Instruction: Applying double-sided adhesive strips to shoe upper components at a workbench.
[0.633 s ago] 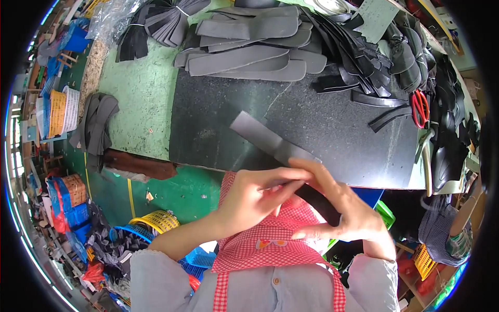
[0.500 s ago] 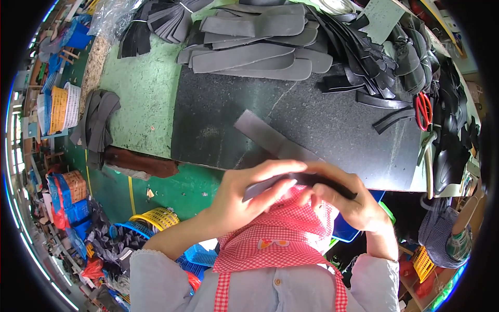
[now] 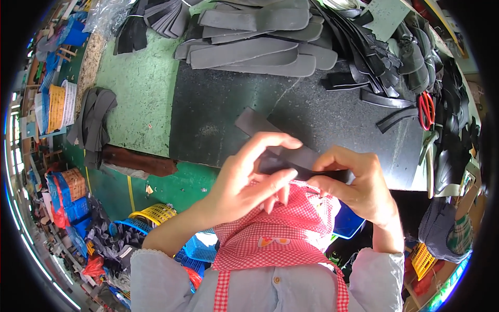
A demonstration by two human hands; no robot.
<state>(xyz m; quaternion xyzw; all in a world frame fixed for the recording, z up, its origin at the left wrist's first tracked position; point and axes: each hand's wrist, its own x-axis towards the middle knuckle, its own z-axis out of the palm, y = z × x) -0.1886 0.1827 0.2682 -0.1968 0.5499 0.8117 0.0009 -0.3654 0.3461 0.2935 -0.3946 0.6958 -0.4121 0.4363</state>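
A short dark strip of bendable sheet material is held at the table's near edge, in front of my apron. My right hand pinches its right part between thumb and fingers. My left hand is around the strip's left end with thumb and forefinger spread wide; whether its hidden fingers touch the strip I cannot tell. Just beyond, a longer grey strip lies slantwise on the black mat, its near part partly covered by my hands and the held strip.
Grey curved-end pieces are stacked at the back of the mat. Black strips pile up at the right, near red-handled scissors. Dark grey strips hang over the table's left edge. Baskets stand on the floor at left.
My left hand has opened, its thumb and forefinger moving apart from the strip. My right hand has shifted its grip along the strip, with the fingers now pinched together.
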